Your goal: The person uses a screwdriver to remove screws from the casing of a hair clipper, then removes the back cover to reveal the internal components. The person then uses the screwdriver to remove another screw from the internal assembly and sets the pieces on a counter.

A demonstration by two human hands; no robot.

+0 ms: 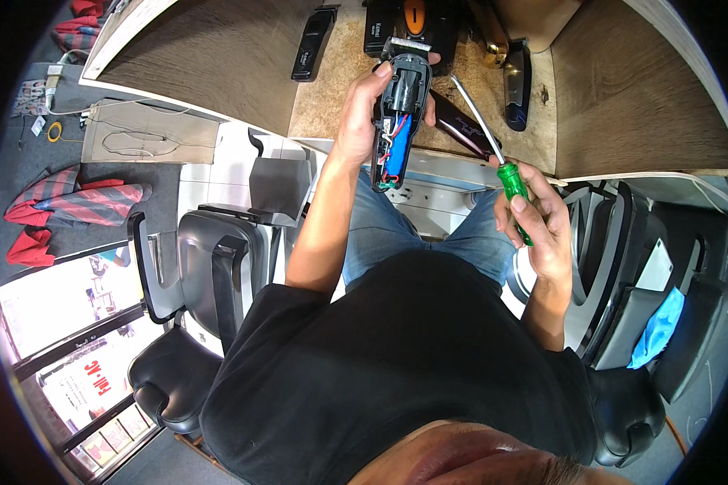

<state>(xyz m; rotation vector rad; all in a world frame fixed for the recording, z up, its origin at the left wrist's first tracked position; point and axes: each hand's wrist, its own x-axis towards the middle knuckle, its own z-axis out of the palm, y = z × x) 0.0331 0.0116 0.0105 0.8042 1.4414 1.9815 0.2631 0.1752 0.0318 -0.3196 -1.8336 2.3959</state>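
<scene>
An opened hair clipper [405, 91] is in my left hand [359, 115], fingers wrapped round its sides. Its metal blade points away from me, and the bared inside shows a motor, a blue battery [397, 149] and red, white and black wires. My right hand [540, 214] grips a screwdriver [510, 179] by its clear green handle. The steel shaft slants up and left, its tip close to the clipper's right side but apart from it. Behind the shaft, a dark maroon clipper [464, 125] lies on the wooden shelf.
More clippers lie on the shelf [332, 105]: a black one [313, 44] at left, another dark one [517, 85] at right. Wooden panels [210, 56] stand on both sides. Black salon chairs [218, 267] flank me, and a blue cloth [657, 327] rests on the right-hand one.
</scene>
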